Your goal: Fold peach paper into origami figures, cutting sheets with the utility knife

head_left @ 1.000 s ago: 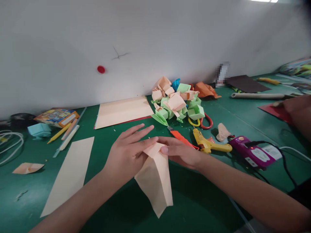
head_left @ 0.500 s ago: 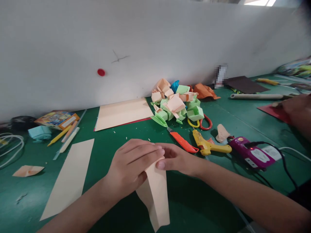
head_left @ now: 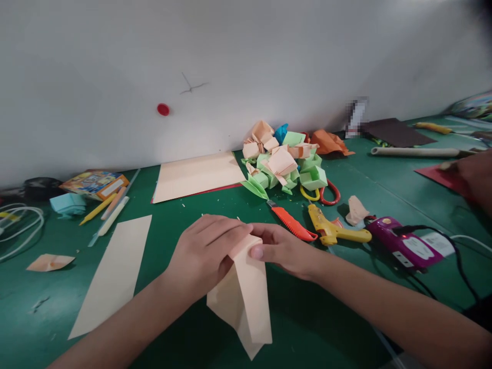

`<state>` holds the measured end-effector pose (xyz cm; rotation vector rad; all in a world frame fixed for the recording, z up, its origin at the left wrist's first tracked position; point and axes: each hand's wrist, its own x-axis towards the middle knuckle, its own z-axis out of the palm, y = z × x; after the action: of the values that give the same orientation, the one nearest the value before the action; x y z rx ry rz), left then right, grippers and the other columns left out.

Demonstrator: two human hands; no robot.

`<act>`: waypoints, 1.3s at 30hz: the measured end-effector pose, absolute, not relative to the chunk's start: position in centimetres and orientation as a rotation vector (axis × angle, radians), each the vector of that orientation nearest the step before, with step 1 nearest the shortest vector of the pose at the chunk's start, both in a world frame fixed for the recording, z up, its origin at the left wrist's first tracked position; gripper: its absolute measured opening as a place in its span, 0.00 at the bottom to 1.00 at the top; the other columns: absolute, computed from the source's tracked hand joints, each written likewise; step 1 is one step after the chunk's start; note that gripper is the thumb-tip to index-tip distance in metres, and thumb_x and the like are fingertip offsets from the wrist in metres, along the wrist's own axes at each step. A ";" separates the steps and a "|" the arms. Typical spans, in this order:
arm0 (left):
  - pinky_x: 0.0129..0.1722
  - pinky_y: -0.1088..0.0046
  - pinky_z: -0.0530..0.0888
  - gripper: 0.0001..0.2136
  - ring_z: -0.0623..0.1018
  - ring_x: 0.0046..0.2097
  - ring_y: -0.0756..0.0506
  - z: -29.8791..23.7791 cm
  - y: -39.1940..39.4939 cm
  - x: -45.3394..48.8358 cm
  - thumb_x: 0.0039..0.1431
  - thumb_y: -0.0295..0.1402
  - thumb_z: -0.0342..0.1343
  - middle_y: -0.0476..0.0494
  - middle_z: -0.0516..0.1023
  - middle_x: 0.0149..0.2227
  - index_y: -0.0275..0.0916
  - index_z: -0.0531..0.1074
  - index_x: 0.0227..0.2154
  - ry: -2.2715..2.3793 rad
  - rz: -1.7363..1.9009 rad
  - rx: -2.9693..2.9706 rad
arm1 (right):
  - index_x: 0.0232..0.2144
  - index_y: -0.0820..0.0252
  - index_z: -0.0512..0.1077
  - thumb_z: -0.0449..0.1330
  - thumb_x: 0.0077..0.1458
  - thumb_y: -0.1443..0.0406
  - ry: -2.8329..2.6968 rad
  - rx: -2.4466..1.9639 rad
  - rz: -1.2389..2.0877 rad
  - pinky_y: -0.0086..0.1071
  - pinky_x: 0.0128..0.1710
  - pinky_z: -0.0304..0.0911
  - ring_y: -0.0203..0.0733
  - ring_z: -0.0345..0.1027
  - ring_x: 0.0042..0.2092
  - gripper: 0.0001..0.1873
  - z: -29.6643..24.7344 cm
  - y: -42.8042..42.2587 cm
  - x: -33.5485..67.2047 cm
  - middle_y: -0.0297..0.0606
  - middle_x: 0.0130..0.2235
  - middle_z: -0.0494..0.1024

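Green surface [head_left: 338, 328] beneath, left hand [head_left: 203, 251] and right hand [head_left: 286, 250] pinch folded paper [head_left: 248, 300]; uneven pressure could skew its crease.

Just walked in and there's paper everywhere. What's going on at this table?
A person holds a folded peach paper by its top end, pinched between left hand and right hand, over the green table. Behind lie a pile of folded paper pieces, an orange cutter, a yellow glue gun and scissors.

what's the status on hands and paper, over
Left hand and right hand both pinch the paper at its far end. Paper folded, near end free. Knife and glue gun lie apart to the right.
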<state>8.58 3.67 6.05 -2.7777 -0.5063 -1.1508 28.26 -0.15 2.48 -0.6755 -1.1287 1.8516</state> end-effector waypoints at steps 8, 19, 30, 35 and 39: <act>0.43 0.64 0.80 0.11 0.83 0.45 0.42 6.2 3.3 8.0 0.65 0.25 0.56 0.42 0.84 0.46 0.40 0.73 0.49 -0.516 -1.076 -2.694 | 0.44 0.60 0.78 0.73 0.50 0.54 -1.202 -0.667 1.810 0.34 0.43 0.67 0.38 0.70 0.39 0.22 2.4 -0.3 27.9 0.35 0.39 0.77; 0.45 0.63 0.81 0.12 0.83 0.45 0.41 6.2 3.8 7.7 0.66 0.25 0.55 0.39 0.84 0.46 0.36 0.72 0.51 -0.510 -0.922 -2.703 | 0.44 0.60 0.78 0.71 0.53 0.54 -1.285 -0.708 1.759 0.33 0.41 0.66 0.39 0.69 0.39 0.21 2.4 -0.4 27.9 0.34 0.37 0.77; 0.48 0.68 0.80 0.21 0.82 0.48 0.44 7.6 4.2 7.6 0.64 0.24 0.46 0.45 0.83 0.51 0.41 0.76 0.54 -0.731 -0.692 -2.936 | 0.40 0.62 0.79 0.70 0.52 0.49 -1.019 -0.818 1.946 0.34 0.45 0.66 0.40 0.74 0.40 0.23 2.1 -0.4 28.0 0.39 0.38 0.81; 0.36 0.73 0.78 0.22 0.84 0.41 0.46 8.4 5.0 7.1 0.63 0.26 0.44 0.52 0.85 0.44 0.49 0.80 0.50 -0.980 -0.472 -2.992 | 0.47 0.60 0.76 0.62 0.59 0.46 -0.907 -0.744 2.011 0.33 0.39 0.67 0.39 0.73 0.35 0.26 2.3 -0.3 28.1 0.37 0.34 0.80; 0.27 0.74 0.73 0.20 0.83 0.32 0.45 8.2 5.6 6.7 0.65 0.31 0.46 0.53 0.86 0.36 0.54 0.81 0.48 -1.159 -0.217 -3.035 | 0.64 0.56 0.64 0.55 0.65 0.46 -0.916 -0.888 1.993 0.37 0.41 0.68 0.44 0.76 0.40 0.33 2.5 -0.2 28.4 0.41 0.39 0.82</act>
<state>6.66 5.59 8.23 -3.0346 -1.1591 -0.2168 28.41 -0.24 2.49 -0.8875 -0.9164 1.9929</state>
